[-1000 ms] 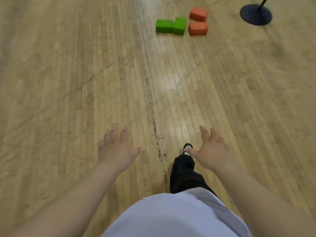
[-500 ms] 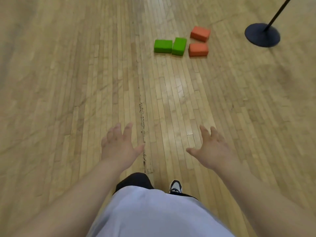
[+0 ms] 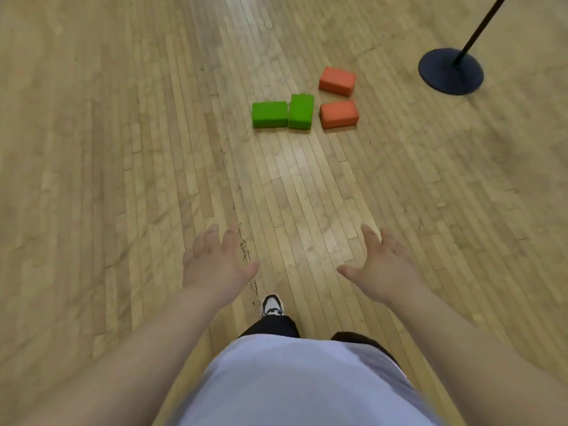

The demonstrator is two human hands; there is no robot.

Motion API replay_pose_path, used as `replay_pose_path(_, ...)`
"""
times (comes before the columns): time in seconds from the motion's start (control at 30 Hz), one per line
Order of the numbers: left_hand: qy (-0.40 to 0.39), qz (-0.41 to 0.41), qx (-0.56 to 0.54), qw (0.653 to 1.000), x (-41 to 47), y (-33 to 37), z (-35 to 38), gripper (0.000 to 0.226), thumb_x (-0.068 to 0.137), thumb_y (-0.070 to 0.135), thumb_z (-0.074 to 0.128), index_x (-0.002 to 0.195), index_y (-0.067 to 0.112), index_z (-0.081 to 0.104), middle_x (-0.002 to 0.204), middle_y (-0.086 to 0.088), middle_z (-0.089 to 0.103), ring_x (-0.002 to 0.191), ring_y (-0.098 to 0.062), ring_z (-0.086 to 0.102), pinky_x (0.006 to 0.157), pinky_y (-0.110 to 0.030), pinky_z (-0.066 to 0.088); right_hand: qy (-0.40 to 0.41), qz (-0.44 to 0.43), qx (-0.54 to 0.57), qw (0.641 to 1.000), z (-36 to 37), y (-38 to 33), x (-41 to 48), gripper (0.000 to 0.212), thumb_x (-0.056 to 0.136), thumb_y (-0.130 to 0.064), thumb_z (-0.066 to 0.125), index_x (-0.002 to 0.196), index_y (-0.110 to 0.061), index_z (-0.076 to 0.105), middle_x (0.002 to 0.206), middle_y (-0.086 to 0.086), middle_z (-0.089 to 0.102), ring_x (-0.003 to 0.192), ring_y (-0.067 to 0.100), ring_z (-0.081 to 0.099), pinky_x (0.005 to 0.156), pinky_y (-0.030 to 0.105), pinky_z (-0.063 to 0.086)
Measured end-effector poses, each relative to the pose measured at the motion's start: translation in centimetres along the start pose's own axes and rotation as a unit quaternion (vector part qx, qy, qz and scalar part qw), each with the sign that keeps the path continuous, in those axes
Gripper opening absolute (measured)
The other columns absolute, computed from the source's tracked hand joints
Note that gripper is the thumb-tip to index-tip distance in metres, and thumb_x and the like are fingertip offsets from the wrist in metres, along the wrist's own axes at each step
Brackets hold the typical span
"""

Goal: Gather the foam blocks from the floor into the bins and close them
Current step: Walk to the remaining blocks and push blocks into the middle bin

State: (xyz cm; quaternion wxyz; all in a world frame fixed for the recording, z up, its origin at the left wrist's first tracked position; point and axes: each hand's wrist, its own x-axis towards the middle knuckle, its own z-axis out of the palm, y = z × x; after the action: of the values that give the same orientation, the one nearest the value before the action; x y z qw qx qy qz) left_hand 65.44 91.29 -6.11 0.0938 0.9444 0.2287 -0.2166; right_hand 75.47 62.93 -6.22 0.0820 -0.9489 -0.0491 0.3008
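Two green foam blocks lie side by side on the wooden floor ahead, one flat [image 3: 269, 114] and one turned lengthwise [image 3: 301, 111]. Right of them lie two orange foam blocks, a near one [image 3: 338, 114] and a far one [image 3: 337, 81]. My left hand [image 3: 212, 261] and my right hand [image 3: 382, 265] are stretched forward with fingers spread, empty, well short of the blocks. No bin is in view.
A black round stand base [image 3: 450, 71] with a thin pole rises at the far right, just beyond the orange blocks. My shoe [image 3: 272, 305] and dark trouser leg show below my hands. A dark scuff line [image 3: 246, 250] runs along the floorboards.
The blocks and the stand base have come closer and lower in view as I walk toward them. Both hands stay spread and empty. My stepping foot has changed.
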Motion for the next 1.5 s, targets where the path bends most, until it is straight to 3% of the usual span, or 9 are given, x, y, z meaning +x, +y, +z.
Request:
replay_pose_path(0.33,-0.007,0.024,0.023,0.999,18.9,2.7,-9.0,0.091,0.091,0.081,0.037,0.161,0.035,0.002,0.170,-0.011,0.008,0.156,-0.033,0.009,0.124,-0.053,0.018,0.007,0.004,0.018,1.000,-9.9,-5.7,16.3,0.105,0.085,-0.073,0.058,0.163,-0.034,-0.001,0.172,0.006,-0.002,0.157,0.033,0.005,0.125,0.053,0.019)
replay_pose_path(0.73,-0.020,-0.033,-0.004,0.999,41.8,16.2,-18.0,0.091,0.093,0.077,0.038,0.162,0.034,-0.001,0.171,-0.010,0.007,0.156,-0.032,0.009,0.124,-0.051,0.017,-0.016,-0.067,-0.063,0.996,-27.0,-6.1,43.0,0.106,0.083,-0.076,0.057,0.162,-0.034,0.000,0.171,0.009,0.002,0.157,0.034,0.009,0.123,0.054,0.023)
replay_pose_path(0.93,-0.036,-0.042,-0.034,0.998,53.4,19.6,-22.3,0.090,0.091,0.076,0.044,0.161,0.036,0.004,0.170,-0.010,0.008,0.156,-0.033,0.009,0.124,-0.052,0.016,-0.016,-0.080,-0.104,0.991,-34.5,-8.6,55.3,0.108,0.082,-0.076,0.059,0.162,-0.034,0.001,0.171,0.012,0.007,0.155,0.037,0.015,0.123,0.053,0.024)
replay_pose_path(1.3,-0.096,0.055,0.029,0.993,87.3,22.4,-26.9,0.094,0.089,0.077,0.048,0.162,0.032,0.010,0.168,-0.012,0.015,0.154,-0.034,0.016,0.120,-0.053,0.025,-0.076,-0.039,-0.129,0.988,-38.9,-16.0,83.8,0.112,0.081,-0.078,0.056,0.162,-0.033,-0.008,0.171,0.013,0.004,0.156,0.036,0.012,0.125,0.051,0.022)
replay_pose_path(1.5,-0.157,0.120,0.075,0.977,103.9,25.3,-22.5,0.098,0.088,0.077,0.047,0.163,0.032,0.003,0.170,-0.014,0.008,0.155,-0.036,0.012,0.123,-0.054,0.021,-0.135,-0.059,-0.160,0.976,-36.0,-17.6,101.3,0.115,0.080,-0.072,0.062,0.161,-0.033,-0.009,0.171,0.012,0.001,0.156,0.037,0.010,0.122,0.052,0.023)
